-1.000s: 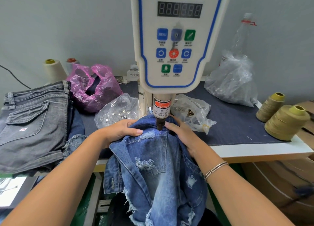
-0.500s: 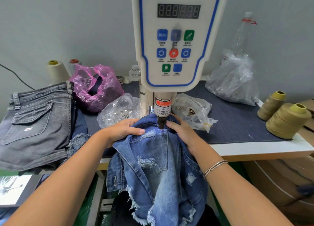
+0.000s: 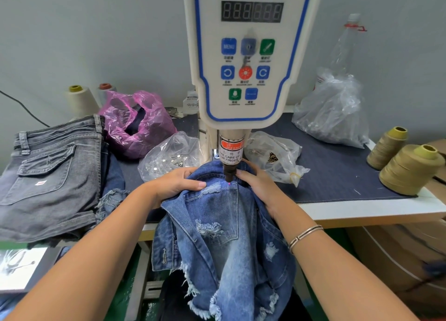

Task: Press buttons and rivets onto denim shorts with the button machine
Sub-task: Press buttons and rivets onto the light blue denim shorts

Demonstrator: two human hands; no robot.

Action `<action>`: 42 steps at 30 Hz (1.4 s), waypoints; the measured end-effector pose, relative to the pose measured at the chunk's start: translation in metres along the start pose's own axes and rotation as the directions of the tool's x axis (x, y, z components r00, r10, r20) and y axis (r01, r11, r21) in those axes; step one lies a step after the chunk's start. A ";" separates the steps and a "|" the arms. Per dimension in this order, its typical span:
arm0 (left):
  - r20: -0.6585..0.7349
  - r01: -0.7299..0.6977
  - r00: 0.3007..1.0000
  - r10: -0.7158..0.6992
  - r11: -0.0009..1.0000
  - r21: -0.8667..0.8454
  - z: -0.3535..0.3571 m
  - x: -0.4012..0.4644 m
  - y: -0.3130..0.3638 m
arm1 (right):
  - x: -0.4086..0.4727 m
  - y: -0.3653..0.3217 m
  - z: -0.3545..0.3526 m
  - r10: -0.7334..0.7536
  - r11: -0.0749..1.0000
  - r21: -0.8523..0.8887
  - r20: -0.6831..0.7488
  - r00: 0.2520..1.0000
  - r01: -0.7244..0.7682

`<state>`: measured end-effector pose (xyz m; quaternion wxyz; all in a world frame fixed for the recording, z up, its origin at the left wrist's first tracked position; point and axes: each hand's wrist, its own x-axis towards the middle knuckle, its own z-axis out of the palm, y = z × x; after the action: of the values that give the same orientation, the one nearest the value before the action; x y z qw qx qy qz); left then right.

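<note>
Two bare hands hold blue denim shorts (image 3: 222, 226) under the button machine (image 3: 248, 55) in the head view, the only view given. The left hand (image 3: 176, 185) lies on the fabric just left of the punch (image 3: 228, 172), its fingers (image 3: 193, 184) curled over a bunched fold of denim and gripping it. The right hand (image 3: 259, 186) rests on the shorts just right of the punch, fingers bent down onto the cloth and into its folds, pinching the waistband edge; a metal bracelet (image 3: 304, 236) circles that wrist. A small pink light dot (image 3: 229, 183) sits on the denim right below the punch tip, between the two hands. The shorts drape off the front edge of the tabletop (image 3: 362, 209), frayed hems hanging down.

On the left of the tabletop lies a stack of grey denim shorts (image 3: 50, 176), with a pink plastic bag (image 3: 137, 125) behind it and a clear bag of metal parts (image 3: 171, 156) near the machine's column. Right of the machine sit two more clear bags (image 3: 272, 154) (image 3: 333, 113) and two olive thread cones (image 3: 407, 168)
</note>
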<state>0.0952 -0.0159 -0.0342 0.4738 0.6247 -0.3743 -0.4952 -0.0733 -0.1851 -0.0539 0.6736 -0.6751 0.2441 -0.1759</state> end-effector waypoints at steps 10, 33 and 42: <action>-0.019 -0.002 1.000 0.002 1.000 -0.019 0.003 -0.002 0.001 | 0.001 0.000 0.000 -0.003 1.000 0.002 -0.017 1.000 0.004; -0.035 -0.019 0.999 0.018 1.000 -0.013 0.005 -0.004 0.004 | 0.002 0.000 0.001 0.012 1.000 0.014 -0.024 1.000 -0.012; -0.038 -0.015 0.999 0.015 1.000 -0.004 0.004 -0.002 0.002 | 0.000 -0.001 0.000 -0.001 1.000 0.018 -0.014 1.000 0.002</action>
<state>0.0907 -0.0151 -0.0318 0.4857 0.6301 -0.3692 -0.4805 -0.0726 -0.1852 -0.0528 0.6780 -0.6679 0.2466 -0.1831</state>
